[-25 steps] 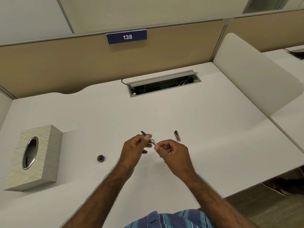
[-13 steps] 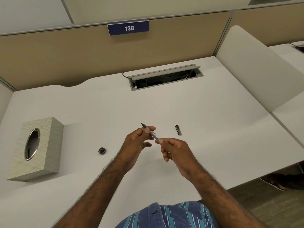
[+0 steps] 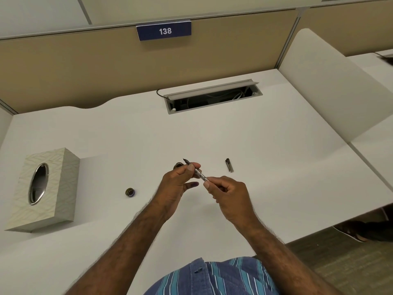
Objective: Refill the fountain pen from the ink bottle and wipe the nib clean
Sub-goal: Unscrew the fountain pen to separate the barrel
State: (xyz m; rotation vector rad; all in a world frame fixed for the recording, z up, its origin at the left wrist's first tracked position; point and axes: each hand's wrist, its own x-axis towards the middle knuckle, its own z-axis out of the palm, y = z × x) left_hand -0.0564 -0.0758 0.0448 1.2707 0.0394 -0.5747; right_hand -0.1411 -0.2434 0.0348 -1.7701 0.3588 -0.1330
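Observation:
The fountain pen [image 3: 199, 175] is held above the white desk [image 3: 265, 145], its dark nib pointing up and away to the left. My left hand [image 3: 180, 184] pinches the front section just behind the nib. My right hand [image 3: 225, 194] grips the rear end of the pen. The open ink bottle [image 3: 178, 165] stands on the desk just behind my left hand, mostly hidden by my fingers. The bottle's round dark cap [image 3: 130, 192] lies on the desk to the left. A dark pen cap [image 3: 229, 165] lies to the right of the hands.
A pale tissue box [image 3: 42, 188] with an oval metal opening stands at the left. An open cable tray [image 3: 212, 96] is set into the desk at the back. A white divider panel [image 3: 329, 86] rises on the right, with the desk's front edge near my body.
Both hands keep hold of the pen in about the same place. The ink bottle now shows a little more behind my left hand. The camera view has shifted slightly.

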